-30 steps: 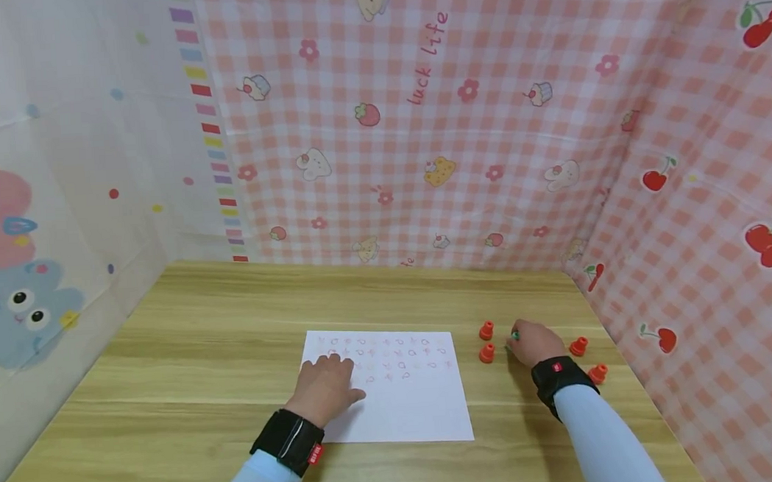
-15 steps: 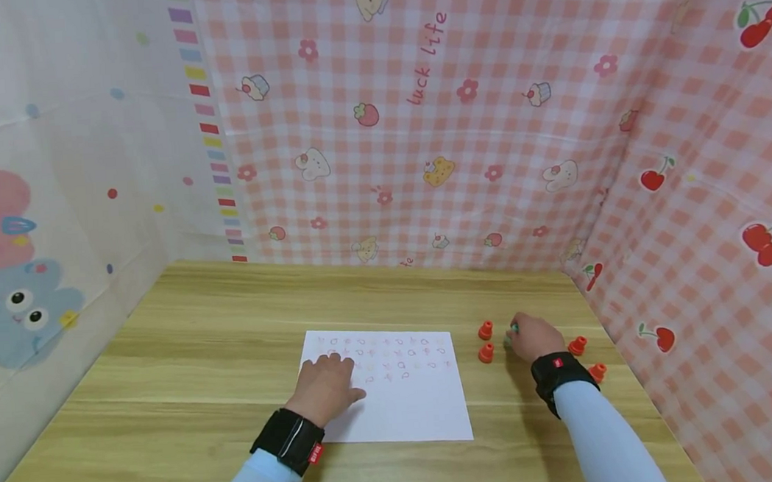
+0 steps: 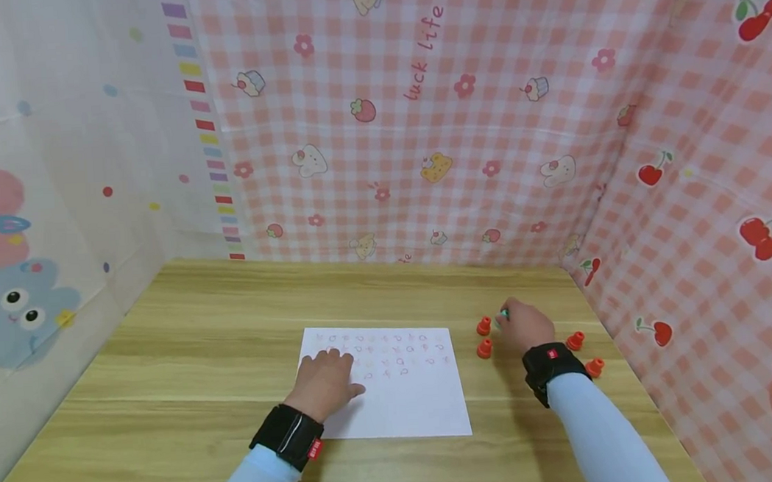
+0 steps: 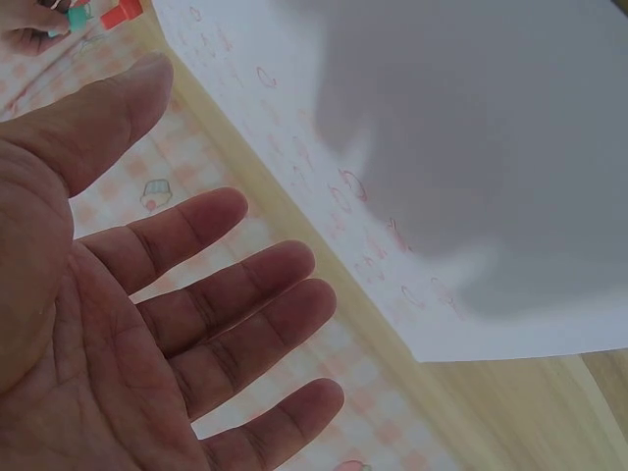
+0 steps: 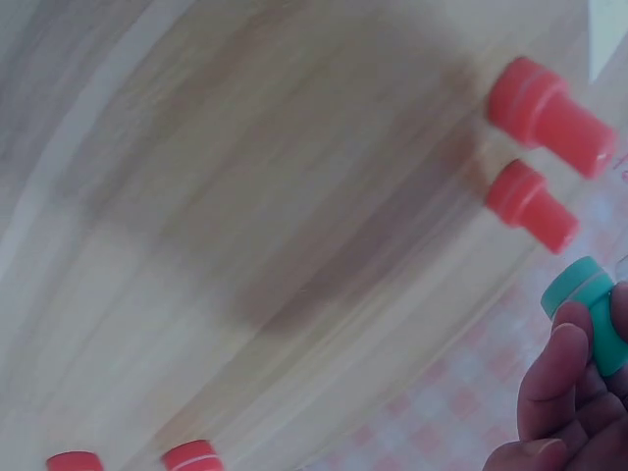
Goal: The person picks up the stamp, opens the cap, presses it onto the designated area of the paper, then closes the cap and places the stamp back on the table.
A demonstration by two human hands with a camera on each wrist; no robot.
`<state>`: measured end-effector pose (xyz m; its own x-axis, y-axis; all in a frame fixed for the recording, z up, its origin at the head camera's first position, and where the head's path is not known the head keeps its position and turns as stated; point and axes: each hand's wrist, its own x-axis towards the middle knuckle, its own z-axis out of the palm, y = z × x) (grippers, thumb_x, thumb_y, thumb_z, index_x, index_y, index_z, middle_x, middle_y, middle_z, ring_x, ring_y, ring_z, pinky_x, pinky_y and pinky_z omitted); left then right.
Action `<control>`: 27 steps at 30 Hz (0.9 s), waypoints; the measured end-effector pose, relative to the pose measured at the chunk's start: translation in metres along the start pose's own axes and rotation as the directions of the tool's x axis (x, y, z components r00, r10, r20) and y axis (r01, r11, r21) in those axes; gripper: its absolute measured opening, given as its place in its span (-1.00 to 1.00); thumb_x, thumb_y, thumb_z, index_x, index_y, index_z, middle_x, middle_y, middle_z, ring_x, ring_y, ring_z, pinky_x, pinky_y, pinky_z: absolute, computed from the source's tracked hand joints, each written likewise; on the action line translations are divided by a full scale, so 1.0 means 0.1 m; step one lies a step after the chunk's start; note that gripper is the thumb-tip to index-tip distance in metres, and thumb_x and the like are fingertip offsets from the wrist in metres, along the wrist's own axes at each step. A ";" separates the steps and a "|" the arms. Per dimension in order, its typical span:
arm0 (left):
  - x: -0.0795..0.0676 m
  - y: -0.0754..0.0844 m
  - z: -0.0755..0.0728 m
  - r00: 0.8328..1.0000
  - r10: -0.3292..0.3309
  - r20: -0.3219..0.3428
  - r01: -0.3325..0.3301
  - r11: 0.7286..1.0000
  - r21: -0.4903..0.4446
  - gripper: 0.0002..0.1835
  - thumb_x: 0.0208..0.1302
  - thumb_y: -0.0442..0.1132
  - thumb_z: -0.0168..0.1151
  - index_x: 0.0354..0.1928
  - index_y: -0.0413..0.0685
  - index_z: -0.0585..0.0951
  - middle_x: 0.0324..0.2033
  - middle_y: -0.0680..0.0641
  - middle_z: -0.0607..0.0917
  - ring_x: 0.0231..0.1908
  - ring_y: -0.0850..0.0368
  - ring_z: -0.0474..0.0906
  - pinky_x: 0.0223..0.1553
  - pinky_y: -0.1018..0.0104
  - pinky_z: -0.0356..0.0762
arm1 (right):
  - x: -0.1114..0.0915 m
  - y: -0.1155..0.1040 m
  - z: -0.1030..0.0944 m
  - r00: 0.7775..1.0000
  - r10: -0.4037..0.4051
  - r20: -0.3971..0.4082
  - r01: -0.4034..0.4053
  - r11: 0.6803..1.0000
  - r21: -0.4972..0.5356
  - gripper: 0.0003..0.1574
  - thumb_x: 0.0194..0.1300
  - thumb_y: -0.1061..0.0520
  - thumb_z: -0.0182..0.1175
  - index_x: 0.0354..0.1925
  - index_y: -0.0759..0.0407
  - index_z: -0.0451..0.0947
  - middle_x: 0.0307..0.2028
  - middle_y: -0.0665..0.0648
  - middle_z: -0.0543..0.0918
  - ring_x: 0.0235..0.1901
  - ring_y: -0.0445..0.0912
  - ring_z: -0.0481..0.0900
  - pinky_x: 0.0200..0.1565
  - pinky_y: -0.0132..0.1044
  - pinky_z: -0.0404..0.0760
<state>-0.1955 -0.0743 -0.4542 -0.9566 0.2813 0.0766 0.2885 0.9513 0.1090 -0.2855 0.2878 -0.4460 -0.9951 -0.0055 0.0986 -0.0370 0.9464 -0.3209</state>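
Observation:
Thumb and fingers of my right hand (image 3: 527, 326) pinch a small green stamp (image 5: 581, 285), its wide end showing past the fingertips in the right wrist view. Just left of that hand, two orange-red stamps (image 3: 484, 348) stand upright on the table, one behind the other. My left hand (image 3: 325, 385) is spread over the left part of a white sheet of paper (image 3: 403, 409), fingers apart and holding nothing. Rows of small reddish and faint yellowish printed marks cover the sheet's far half; the left hand hides some of them.
Two more orange-red stamps (image 3: 595, 367) stand right of the right wrist, near the table's right edge. The wooden table (image 3: 186, 342) meets a checked cloth backdrop (image 3: 387, 145) behind and cloth hangings on both sides.
My right hand has moved left and toward the back with the green stamp, closer to the two orange-red stamps. The left hand stays over the paper. The head view has tilted slightly.

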 end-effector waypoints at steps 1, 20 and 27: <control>0.00 0.00 0.00 1.000 0.001 -0.001 -0.001 1.000 0.001 -0.52 0.05 0.09 0.51 -0.24 -0.16 0.65 -0.44 -0.12 0.60 -0.34 -0.05 0.57 -0.25 -0.03 0.51 | 0.00 -0.03 -0.01 1.000 0.006 -0.001 -0.006 1.000 0.006 -0.72 0.44 0.08 0.16 -0.08 0.30 0.51 -0.32 0.21 0.68 -0.38 0.05 0.59 -0.30 -0.02 0.53; 0.01 0.02 0.00 0.997 0.052 -0.049 -0.052 0.999 0.014 -0.54 0.07 0.10 0.49 -0.27 -0.14 0.61 -0.48 -0.07 0.57 -0.38 -0.01 0.56 -0.34 0.04 0.50 | -0.12 -0.56 0.04 1.000 -0.021 -0.018 0.023 0.989 0.144 -0.68 0.46 0.05 0.15 0.00 0.26 0.50 -0.34 0.13 0.65 -0.42 0.00 0.53 -0.27 -0.10 0.53; 0.02 0.04 -0.01 0.995 0.069 -0.072 -0.069 0.998 0.006 -0.54 0.08 0.10 0.49 -0.25 -0.14 0.61 -0.47 -0.08 0.58 -0.38 -0.01 0.57 -0.35 0.04 0.50 | -0.20 -0.74 0.19 1.000 -0.014 -0.020 0.017 0.984 0.178 -0.68 0.47 0.02 0.13 0.03 0.20 0.50 -0.26 0.14 0.66 -0.39 -0.02 0.53 -0.29 -0.13 0.52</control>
<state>-0.1963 -0.0699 -0.4530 -0.9287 0.3366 0.1554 0.3535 0.9304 0.0973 -0.2643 0.2117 -0.4419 -0.9924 -0.0119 0.1222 -0.0698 0.8736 -0.4816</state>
